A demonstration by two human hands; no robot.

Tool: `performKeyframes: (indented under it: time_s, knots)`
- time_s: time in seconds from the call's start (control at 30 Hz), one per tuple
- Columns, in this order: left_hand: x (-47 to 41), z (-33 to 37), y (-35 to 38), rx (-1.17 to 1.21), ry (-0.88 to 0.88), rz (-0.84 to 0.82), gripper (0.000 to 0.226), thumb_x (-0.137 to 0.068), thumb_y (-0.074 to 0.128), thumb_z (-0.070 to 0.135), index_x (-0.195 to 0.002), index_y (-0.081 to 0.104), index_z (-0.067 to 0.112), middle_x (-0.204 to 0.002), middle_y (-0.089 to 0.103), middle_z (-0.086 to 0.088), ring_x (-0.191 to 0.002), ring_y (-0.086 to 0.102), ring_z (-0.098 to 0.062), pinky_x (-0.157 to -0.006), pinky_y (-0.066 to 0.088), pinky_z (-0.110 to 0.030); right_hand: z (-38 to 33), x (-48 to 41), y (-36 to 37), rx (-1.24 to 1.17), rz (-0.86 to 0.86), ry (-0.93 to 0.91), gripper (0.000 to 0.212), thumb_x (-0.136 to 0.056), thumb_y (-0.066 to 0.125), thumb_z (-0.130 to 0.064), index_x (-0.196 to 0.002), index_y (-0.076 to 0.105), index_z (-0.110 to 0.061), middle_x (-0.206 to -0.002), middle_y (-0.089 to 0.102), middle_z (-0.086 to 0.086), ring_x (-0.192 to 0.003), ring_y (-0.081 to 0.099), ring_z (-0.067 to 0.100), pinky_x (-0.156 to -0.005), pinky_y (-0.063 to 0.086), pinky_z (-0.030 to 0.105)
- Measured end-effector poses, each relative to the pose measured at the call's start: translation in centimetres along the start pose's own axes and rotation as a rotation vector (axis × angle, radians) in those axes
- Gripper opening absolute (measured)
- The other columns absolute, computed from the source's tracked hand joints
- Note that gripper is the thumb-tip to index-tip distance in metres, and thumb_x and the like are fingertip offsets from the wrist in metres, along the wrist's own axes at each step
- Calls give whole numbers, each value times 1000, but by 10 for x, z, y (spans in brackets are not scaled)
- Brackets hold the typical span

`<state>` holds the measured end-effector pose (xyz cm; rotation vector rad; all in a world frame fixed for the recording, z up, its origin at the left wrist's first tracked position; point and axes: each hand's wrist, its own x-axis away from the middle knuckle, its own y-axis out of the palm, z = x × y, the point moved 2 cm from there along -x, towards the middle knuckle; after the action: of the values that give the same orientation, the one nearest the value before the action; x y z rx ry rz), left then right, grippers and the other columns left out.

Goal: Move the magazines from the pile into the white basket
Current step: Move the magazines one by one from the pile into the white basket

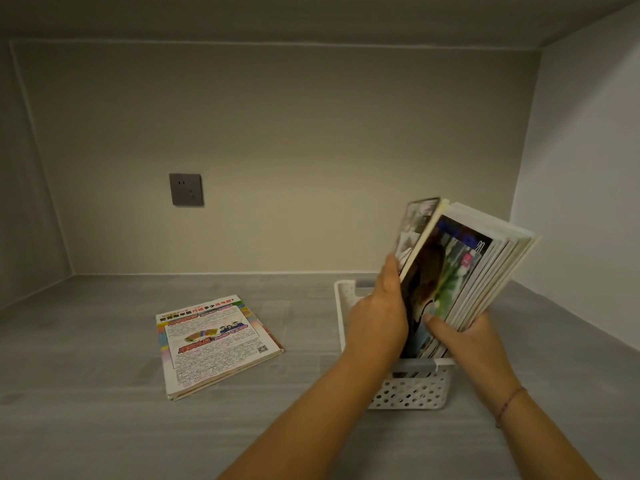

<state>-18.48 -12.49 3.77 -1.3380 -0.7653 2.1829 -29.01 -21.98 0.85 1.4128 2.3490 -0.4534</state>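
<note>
A white perforated basket (pixel 412 393) stands on the grey surface at the right. Several magazines (pixel 485 271) stand upright in it, leaning to the right. My left hand (pixel 379 317) grips one magazine (pixel 417 230) with a dark cover at the left of the stack, its lower part inside the basket. My right hand (pixel 464 337) holds the leaning stack from the front right, thumb on a cover. A small pile of magazines (pixel 214 344) lies flat to the left of the basket, a colourful printed page on top.
The grey surface sits in an alcove with a back wall and side walls close on the right and left. A grey wall socket (pixel 186 189) is on the back wall above the pile. A red string bracelet (pixel 509 403) is on my right wrist.
</note>
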Motion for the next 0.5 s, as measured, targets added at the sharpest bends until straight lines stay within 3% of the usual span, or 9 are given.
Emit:
performKeyframes:
  time_s: [0.13, 0.2, 0.27, 0.37, 0.5]
  knots:
    - [0, 2, -2, 65, 93, -122, 52, -103, 32, 25, -151, 14, 23, -143, 46, -12, -102, 62, -34, -84, 53, -45, 0, 0, 0, -15, -35, -18, 48, -71, 75, -29, -115, 56, -24, -102, 67, -10, -91, 64, 4, -69, 49, 17]
    - [9, 2, 0, 119, 130, -209, 46, -101, 36, 24, -146, 25, 26, -138, 50, -12, -109, 59, -33, -88, 51, -44, -1, 0, -1, -23, -50, -23, 59, -65, 75, -39, -118, 55, -25, -105, 66, -13, -94, 63, 1, -71, 49, 14]
    - [19, -1, 3, 154, 136, -285, 39, -100, 38, 28, -138, 36, 24, -125, 59, -11, -102, 60, -31, -86, 52, -43, -1, 1, -1, -33, -56, -24, 65, -60, 73, -44, -120, 55, -24, -107, 65, -13, -96, 62, 2, -69, 49, 10]
    - [12, -9, 3, 206, -10, -453, 39, -94, 50, 37, -128, 47, 18, -111, 63, -7, -94, 62, -26, -85, 52, -42, -1, 1, -1, -35, -43, -34, 70, -58, 71, -45, -122, 53, -22, -105, 63, -13, -94, 59, -2, -61, 47, 4]
    - [-6, -14, -4, 220, -87, -557, 49, -87, 61, 44, -128, 54, 16, -123, 61, -8, -106, 61, -25, -89, 52, -41, 0, 1, -1, -18, -29, -30, 74, -56, 70, -49, -123, 50, -24, -103, 61, -14, -94, 58, 0, -61, 45, 7]
